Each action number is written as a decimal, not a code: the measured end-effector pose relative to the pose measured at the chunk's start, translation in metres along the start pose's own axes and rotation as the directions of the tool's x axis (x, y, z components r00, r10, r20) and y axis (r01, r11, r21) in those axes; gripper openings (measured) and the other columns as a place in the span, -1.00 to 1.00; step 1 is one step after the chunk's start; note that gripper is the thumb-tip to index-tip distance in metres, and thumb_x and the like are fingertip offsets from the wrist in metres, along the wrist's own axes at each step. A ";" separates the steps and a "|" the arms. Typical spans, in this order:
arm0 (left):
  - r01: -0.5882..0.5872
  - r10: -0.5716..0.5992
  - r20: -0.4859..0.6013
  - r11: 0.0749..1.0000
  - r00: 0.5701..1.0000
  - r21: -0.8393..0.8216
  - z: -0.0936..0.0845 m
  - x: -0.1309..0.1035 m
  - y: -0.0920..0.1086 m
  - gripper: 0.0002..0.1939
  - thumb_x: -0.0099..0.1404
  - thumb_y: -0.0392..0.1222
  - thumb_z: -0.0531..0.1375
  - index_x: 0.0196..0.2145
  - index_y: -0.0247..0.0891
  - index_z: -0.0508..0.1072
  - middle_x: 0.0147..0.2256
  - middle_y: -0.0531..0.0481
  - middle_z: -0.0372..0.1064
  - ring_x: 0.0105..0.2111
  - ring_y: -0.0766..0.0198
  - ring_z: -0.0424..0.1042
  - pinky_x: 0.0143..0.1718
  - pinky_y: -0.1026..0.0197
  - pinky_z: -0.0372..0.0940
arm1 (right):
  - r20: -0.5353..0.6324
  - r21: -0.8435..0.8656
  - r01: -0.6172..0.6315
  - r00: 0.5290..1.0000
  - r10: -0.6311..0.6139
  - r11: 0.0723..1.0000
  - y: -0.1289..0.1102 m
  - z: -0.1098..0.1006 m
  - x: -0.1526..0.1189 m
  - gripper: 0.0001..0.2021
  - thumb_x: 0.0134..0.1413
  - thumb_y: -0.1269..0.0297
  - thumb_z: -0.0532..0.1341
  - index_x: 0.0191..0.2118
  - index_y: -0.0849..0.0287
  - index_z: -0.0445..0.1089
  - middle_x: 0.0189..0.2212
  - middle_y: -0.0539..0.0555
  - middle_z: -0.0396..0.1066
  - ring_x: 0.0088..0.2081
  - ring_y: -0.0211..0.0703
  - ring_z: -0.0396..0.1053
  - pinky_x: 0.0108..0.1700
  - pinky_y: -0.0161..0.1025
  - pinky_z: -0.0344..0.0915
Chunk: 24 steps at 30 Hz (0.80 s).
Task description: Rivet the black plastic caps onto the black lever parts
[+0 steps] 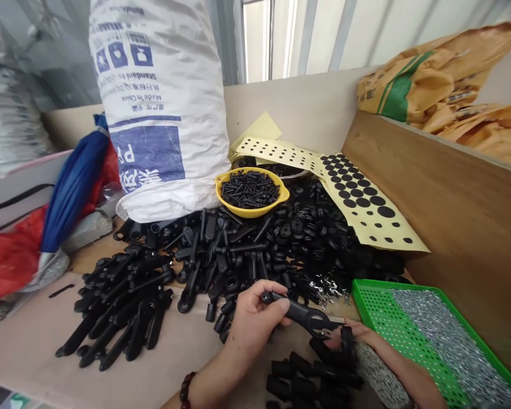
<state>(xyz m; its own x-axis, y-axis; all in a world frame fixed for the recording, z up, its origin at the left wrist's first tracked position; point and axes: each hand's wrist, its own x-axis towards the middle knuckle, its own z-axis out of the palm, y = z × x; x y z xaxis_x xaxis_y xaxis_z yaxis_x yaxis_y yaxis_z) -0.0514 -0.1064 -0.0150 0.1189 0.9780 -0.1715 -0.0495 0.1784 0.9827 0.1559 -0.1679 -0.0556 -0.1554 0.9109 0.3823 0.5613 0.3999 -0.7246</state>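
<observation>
1. Black plastic handle [296, 311] was pinched between thumb and fingers of the left hand [253, 318], above the table [187, 363].
2. The right hand [366, 335] was at its ring end, perhaps touching; its grip was too hidden to tell.
3. Nearby were black caps [300, 372] and a green tray [385, 318] holding metal bits [451, 329].

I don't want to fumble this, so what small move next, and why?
Probably a light press by the right hand at the ring end of the black part: the left hand grips its other end, and the right's fingers sit beside a small metal piece there.
</observation>
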 end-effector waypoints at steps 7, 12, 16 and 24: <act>-0.492 0.384 0.334 0.795 0.861 0.354 0.000 -0.008 -0.009 -0.87 0.24 -0.26 0.16 -0.38 -0.29 0.52 -0.42 -0.06 0.44 -0.40 0.29 0.42 -0.35 0.31 0.29 | 0.058 0.027 -0.017 0.998 0.015 1.000 -0.012 -0.002 0.007 -0.74 0.07 0.36 0.09 -0.14 0.02 0.42 -0.20 -0.02 0.52 -0.25 -0.13 0.52 -0.25 -0.40 0.43; -0.597 0.534 0.275 0.663 0.800 0.452 -0.014 -0.010 -0.003 -0.81 0.32 -0.31 0.06 -0.23 -0.28 0.47 -0.28 -0.11 0.43 -0.26 0.27 0.42 -0.22 0.27 0.31 | -0.038 0.031 -0.124 0.991 0.125 0.992 -0.013 0.001 0.004 -0.78 0.03 0.27 0.13 -0.21 0.01 0.47 -0.24 -0.03 0.54 -0.24 -0.05 0.52 -0.18 -0.33 0.43; -0.640 0.586 0.279 0.601 0.760 0.480 -0.024 -0.008 0.004 -0.79 0.31 -0.36 0.05 -0.18 -0.27 0.44 -0.26 -0.09 0.41 -0.25 0.30 0.41 -0.23 0.29 0.32 | 0.053 0.048 -0.101 0.994 0.098 0.994 -0.008 0.001 0.004 -0.74 0.04 0.33 0.13 -0.15 0.01 0.45 -0.20 -0.04 0.54 -0.26 -0.08 0.53 -0.23 -0.36 0.43; -0.468 0.632 0.277 0.154 0.723 0.870 -0.054 0.028 -0.006 -0.64 0.15 -0.50 -0.02 -0.17 -0.31 0.43 -0.09 -0.19 0.34 -0.05 0.09 0.31 -0.02 0.00 0.31 | 0.081 0.092 -0.189 0.980 0.182 0.978 -0.018 -0.008 0.002 -0.77 0.13 0.29 0.13 -0.11 0.06 0.44 -0.18 0.03 0.52 -0.25 -0.07 0.52 -0.27 -0.36 0.45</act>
<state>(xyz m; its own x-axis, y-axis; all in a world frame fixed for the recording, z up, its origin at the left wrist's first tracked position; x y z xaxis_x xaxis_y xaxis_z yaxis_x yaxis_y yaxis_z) -0.1018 -0.0737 -0.0291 0.3298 0.7900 0.5168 0.7995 -0.5248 0.2921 0.1518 -0.1737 -0.0371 -0.1162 0.9735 0.1967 0.5031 0.2285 -0.8335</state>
